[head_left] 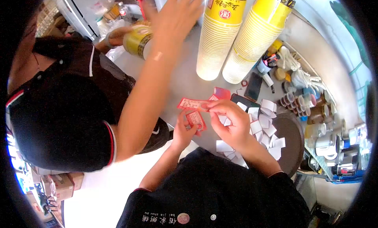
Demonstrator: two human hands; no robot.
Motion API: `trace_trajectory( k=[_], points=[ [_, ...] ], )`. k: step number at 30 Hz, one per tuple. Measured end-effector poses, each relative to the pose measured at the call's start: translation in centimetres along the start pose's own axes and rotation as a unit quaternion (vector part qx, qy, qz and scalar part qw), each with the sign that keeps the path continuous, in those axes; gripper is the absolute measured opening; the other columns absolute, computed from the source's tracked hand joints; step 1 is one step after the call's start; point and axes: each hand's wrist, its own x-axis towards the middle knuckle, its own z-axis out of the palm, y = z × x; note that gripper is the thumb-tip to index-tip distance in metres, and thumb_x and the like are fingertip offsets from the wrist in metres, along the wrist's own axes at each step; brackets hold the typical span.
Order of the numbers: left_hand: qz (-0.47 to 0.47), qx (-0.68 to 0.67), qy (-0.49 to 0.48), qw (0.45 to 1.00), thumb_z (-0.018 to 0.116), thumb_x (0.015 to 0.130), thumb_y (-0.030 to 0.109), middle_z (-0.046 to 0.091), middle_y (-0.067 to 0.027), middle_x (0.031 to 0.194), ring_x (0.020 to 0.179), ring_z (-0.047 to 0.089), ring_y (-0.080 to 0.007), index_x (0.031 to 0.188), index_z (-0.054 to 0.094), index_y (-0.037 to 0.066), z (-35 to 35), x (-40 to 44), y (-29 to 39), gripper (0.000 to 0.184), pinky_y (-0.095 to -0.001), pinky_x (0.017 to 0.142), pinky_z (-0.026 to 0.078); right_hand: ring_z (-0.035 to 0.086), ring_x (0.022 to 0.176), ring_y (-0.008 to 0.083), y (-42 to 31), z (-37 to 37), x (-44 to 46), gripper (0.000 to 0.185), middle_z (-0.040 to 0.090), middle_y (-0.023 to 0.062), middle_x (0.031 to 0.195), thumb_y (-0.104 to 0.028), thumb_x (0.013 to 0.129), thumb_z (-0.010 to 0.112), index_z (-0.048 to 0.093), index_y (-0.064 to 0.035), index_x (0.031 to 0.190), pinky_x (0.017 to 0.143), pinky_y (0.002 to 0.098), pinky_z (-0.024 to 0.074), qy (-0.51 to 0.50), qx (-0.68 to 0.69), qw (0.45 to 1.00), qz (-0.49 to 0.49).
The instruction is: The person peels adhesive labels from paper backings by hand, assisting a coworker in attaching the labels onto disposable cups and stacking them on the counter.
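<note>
My left hand (184, 130) is closed around red-and-white printed paper slips (195, 121), low in front of my chest. Just above it and to its right, my right hand (230, 121) pinches a long red printed slip (193, 104) between thumb and fingers. The slip's free end points left, over the left hand. Behind the right hand's fingers lies another red piece of printed paper (221, 93). Many white folded papers (269, 127) are spread on the table beside my right hand and forearm, partly covered by them.
Two tall stacks of yellow-and-white paper cups (218, 43) rise at the back. A co-worker's blurred arm (151, 78) reaches across on the left, near a yellow container (136, 43). A dark phone (254, 86), a round brown tray (290, 137) and small lidded cups (295, 102) are on the right.
</note>
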Motion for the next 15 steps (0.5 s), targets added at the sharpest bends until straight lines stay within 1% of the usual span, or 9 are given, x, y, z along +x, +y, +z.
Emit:
trace_trajectory(
  k=[1, 3, 4, 8, 10, 11, 13, 14, 15],
  points=[
    [0.005, 0.0, 0.002, 1.0, 0.056, 0.079, -0.004, 0.066, -0.014, 0.082, 0.061, 0.064, -0.0177, 0.133, 0.023, 0.0, 0.1, -0.1, 0.1, 0.063, -0.0283, 0.054, 0.051, 0.064, 0.09, 0.021, -0.1, 0.0, 0.0, 0.014, 0.062, 0.014, 0.096, 0.011, 0.075, 0.057, 0.058, 0.0032, 0.087, 0.075, 0.0271, 0.0527, -0.007, -0.005, 1.0, 0.0],
    [0.034, -0.031, 0.0, 0.999, 0.056, 0.079, -0.004, 0.066, -0.0139, 0.083, 0.059, 0.063, -0.0169, 0.132, 0.023, 0.001, 0.2, -0.4, 0.4, 0.063, -0.0271, 0.052, 0.05, 0.064, 0.089, 0.0214, -0.4, -0.2, 0.1, 0.015, 0.062, 0.0141, 0.096, 0.012, 0.075, 0.057, 0.058, 0.0033, 0.087, 0.075, 0.0274, 0.0527, -0.006, -0.01, 1.0, -0.005],
    [0.043, -0.074, -0.004, 0.996, 0.056, 0.08, -0.004, 0.066, -0.013, 0.082, 0.057, 0.061, -0.016, 0.132, 0.024, 0.001, 0.3, -0.4, 0.0, 0.061, -0.0264, 0.051, 0.049, 0.064, 0.089, 0.0218, -0.5, -0.3, 0.1, 0.016, 0.062, 0.0142, 0.095, 0.012, 0.074, 0.057, 0.058, 0.0034, 0.087, 0.075, 0.0277, 0.0528, -0.005, -0.017, 1.0, -0.006],
    [0.031, -0.084, -0.024, 0.996, 0.057, 0.08, -0.003, 0.065, -0.0123, 0.082, 0.057, 0.06, -0.0157, 0.132, 0.025, 0.001, 0.2, -0.2, -1.3, 0.061, -0.0266, 0.052, 0.049, 0.065, 0.088, 0.022, -0.6, -0.3, 0.2, 0.017, 0.063, 0.0147, 0.095, 0.013, 0.073, 0.058, 0.058, 0.0035, 0.086, 0.074, 0.0275, 0.0527, -0.002, -0.014, 1.0, -0.021],
    [0.035, -0.067, -0.037, 0.996, 0.059, 0.08, 0.0, 0.065, -0.0122, 0.084, 0.057, 0.06, -0.0149, 0.131, 0.025, 0.0, 0.4, -0.2, -1.7, 0.061, -0.027, 0.052, 0.049, 0.064, 0.083, 0.0252, -0.6, -0.2, 0.1, 0.015, 0.064, 0.0136, 0.091, 0.005, 0.073, 0.064, 0.058, 0.0004, 0.086, 0.072, 0.0307, 0.0508, 0.017, -0.022, 0.999, -0.022],
    [0.035, -0.068, -0.035, 0.996, 0.059, 0.08, 0.0, 0.065, -0.0122, 0.084, 0.057, 0.06, -0.0149, 0.131, 0.025, 0.0, 0.4, -0.4, -1.6, 0.061, -0.027, 0.052, 0.049, 0.064, 0.083, 0.0252, -0.7, -0.2, 0.1, 0.015, 0.064, 0.0136, 0.091, 0.005, 0.073, 0.064, 0.058, 0.0004, 0.086, 0.072, 0.0307, 0.0508, 0.015, -0.021, 0.999, -0.023],
    [0.021, -0.033, -0.028, 0.999, 0.061, 0.08, 0.003, 0.065, -0.0098, 0.085, 0.057, 0.059, -0.0145, 0.128, 0.034, -0.002, 0.5, -0.8, -1.3, 0.055, -0.026, 0.052, 0.048, 0.064, 0.083, 0.0247, -1.0, -0.2, 0.2, 0.015, 0.064, 0.0133, 0.092, 0.006, 0.072, 0.064, 0.058, 0.0003, 0.086, 0.072, 0.0302, 0.0509, 0.019, -0.022, 0.999, -0.035],
    [0.02, -0.033, -0.026, 0.999, 0.061, 0.08, 0.003, 0.065, -0.0098, 0.085, 0.057, 0.059, -0.0145, 0.128, 0.034, -0.002, 0.5, -0.9, -1.4, 0.055, -0.026, 0.052, 0.048, 0.064, 0.083, 0.0247, -1.1, -0.2, 0.2, 0.015, 0.064, 0.0133, 0.092, 0.006, 0.072, 0.064, 0.058, 0.0003, 0.086, 0.072, 0.0302, 0.0509, 0.017, -0.021, 0.999, -0.036],
    [0.018, 0.002, -0.045, 0.999, 0.061, 0.081, 0.004, 0.064, -0.0105, 0.085, 0.063, 0.06, -0.0136, 0.128, 0.031, 0.0, 0.4, -0.9, -1.4, 0.056, -0.0252, 0.053, 0.048, 0.064, 0.083, 0.0244, -1.3, -0.2, 0.2, 0.015, 0.064, 0.0132, 0.092, 0.006, 0.072, 0.064, 0.058, 0.0003, 0.086, 0.072, 0.0301, 0.0509, 0.012, -0.021, 0.999, -0.037]
  ],
)
